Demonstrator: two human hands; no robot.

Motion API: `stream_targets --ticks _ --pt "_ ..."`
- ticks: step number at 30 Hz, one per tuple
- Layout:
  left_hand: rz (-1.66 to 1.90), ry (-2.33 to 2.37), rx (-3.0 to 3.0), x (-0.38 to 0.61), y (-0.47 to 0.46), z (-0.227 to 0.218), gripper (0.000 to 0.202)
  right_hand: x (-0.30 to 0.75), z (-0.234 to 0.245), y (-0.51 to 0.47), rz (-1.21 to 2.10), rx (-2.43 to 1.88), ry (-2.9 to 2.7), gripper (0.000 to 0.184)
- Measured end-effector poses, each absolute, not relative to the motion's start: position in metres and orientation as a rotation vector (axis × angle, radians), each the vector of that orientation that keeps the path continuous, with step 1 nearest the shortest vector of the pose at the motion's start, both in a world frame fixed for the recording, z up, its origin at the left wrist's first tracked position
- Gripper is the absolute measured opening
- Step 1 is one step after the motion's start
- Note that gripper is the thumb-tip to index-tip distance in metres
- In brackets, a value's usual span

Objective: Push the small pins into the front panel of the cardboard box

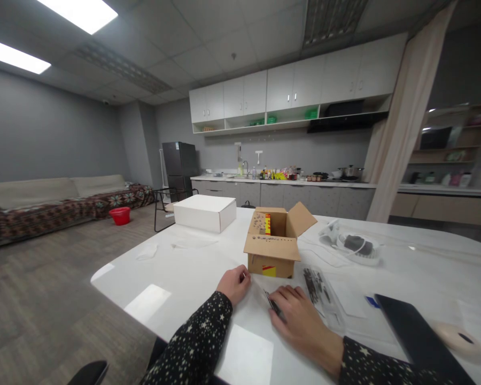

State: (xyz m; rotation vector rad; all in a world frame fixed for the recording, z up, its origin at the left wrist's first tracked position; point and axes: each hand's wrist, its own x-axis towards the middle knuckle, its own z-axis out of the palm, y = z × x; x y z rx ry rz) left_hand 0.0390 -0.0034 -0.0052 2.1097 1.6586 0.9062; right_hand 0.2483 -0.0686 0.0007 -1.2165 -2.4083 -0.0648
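Observation:
My left hand (pixel 234 284) is closed with curled fingers near the front left corner of an open cardboard box (pixel 271 264). What it pinches is too small to make out. My right hand (pixel 295 316) rests low over the table, its fingers closed on a few slim dark rods (pixel 271 303) that show beneath the thumb side. A sheet of clear plastic seems to lie between the two hands. Right of the box, more slim dark rods (pixel 316 286) lie in a clear plastic package. The box flaps stand open, and yellow-and-red labels mark its sides.
A white box (pixel 205 212) stands at the table's back left. On the right are a coiled white cable and device (pixel 358 247), a dark flat tablet-like slab (pixel 414 334) and a beige mouse (pixel 457 338). A kitchen counter (pixel 304 183) runs behind.

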Motion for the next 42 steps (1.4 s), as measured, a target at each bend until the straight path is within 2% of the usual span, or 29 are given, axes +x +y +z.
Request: stream_targets --ticks 23,34,42 --pt "0.933 1.621 2.115 0.038 -0.003 -0.006 0.013 0.249 0.0 -0.067 -0.077 -1.166 -2.408 0.013" --pt "0.928 1.622 2.111 0.038 -0.003 -0.006 0.013 0.247 -0.009 -0.065 -0.096 -1.155 -2.356 0.007" --pt "0.926 1.628 2.118 0.037 -0.001 -0.008 0.012 0.245 -0.013 -0.061 -0.135 -1.158 -2.341 0.012"
